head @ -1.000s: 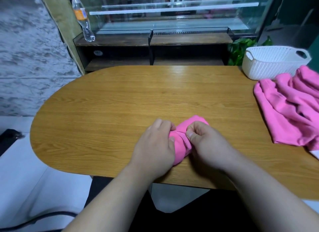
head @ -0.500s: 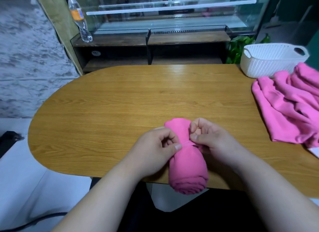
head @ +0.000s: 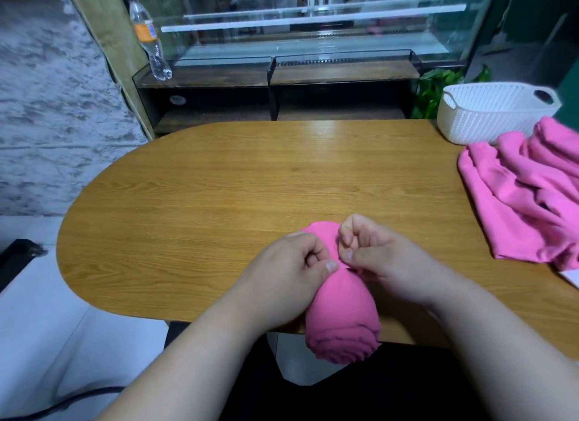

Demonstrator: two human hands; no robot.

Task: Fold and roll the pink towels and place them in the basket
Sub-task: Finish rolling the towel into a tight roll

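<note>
Bottle: a clear plastic bottle (head: 147, 35) with an orange label leans on the shelf (head: 213, 76) at far left; its print is too blurred to read.
Desk: a wooden desk (head: 219, 195), rounded at its left end.
Left hand: the left hand (head: 288, 276) has its fingers curled, thumb pinching a loose flap on the roll.
Rolled towel: the rolled towel (head: 343, 323) lies at the desk's near edge between both hands, spiral end overhanging.
Right hand: the right hand (head: 387, 261) has curled fingers pinching the same flap.
Plant: a green plant (head: 435, 88) behind the desk.
Basket: a white basket (head: 488, 117) at the far right corner.
Loose towels: the loose towels (head: 526, 201) are heaped just before the basket.
</note>
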